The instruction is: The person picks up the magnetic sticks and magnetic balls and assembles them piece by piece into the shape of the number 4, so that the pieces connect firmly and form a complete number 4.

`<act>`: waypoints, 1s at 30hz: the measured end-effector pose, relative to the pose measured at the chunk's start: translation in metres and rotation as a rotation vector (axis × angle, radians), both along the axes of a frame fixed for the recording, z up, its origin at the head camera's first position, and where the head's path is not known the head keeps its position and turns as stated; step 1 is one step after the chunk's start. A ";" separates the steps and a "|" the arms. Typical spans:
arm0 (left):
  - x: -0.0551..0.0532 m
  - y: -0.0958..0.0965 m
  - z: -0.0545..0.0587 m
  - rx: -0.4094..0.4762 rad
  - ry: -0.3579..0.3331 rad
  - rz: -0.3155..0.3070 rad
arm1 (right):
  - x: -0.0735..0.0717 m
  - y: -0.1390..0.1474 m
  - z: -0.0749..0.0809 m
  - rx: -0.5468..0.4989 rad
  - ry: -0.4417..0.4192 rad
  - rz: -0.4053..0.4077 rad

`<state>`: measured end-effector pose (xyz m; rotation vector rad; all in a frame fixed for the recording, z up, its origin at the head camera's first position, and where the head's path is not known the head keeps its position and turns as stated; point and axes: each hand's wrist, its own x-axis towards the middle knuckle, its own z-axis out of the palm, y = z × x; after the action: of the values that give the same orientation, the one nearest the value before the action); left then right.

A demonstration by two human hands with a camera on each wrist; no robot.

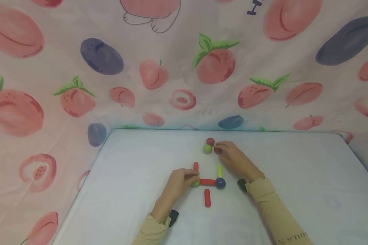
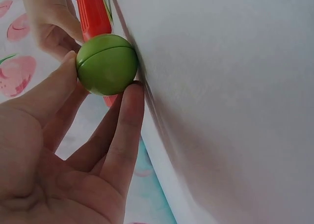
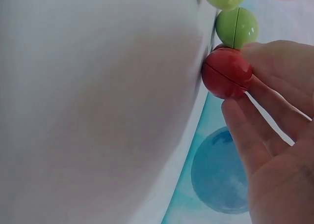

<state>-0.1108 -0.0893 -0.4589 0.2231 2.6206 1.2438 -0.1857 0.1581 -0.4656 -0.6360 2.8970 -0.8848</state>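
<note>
My left hand [image 1: 178, 183] pinches a green ball [image 2: 107, 67] between thumb and fingertips, low over the white table. From this ball a red rod [image 1: 207, 182] runs right to a blue ball [image 1: 220, 183]. A second red rod [image 1: 196, 166] points away from the green ball toward the back, and a yellow-green rod [image 1: 219, 170] points back from the blue one. Farther back, my right hand [image 1: 236, 159] holds a red ball [image 3: 226, 74] by thumb and fingertips. Right beside it are another green ball [image 1: 207, 149] and another red ball [image 1: 210, 141].
A loose red rod [image 1: 207, 198] lies in front of the joined pieces, between my forearms. The white table [image 1: 135, 149] ends at the back against a hanging cloth [image 1: 178, 81] printed with fruit. Dark wrist-worn devices show at both sleeves.
</note>
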 end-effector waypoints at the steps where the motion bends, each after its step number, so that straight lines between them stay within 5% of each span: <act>1: 0.000 0.000 0.000 -0.003 0.004 -0.003 | -0.001 0.000 0.000 -0.005 -0.001 -0.002; 30: 0.003 -0.001 -0.003 -0.011 0.020 0.003 | -0.007 0.002 0.000 -0.034 0.020 0.024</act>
<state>-0.1083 -0.0900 -0.4618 0.2305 2.6448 1.2349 -0.1926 0.1601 -0.4654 -0.6854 2.8912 -0.9323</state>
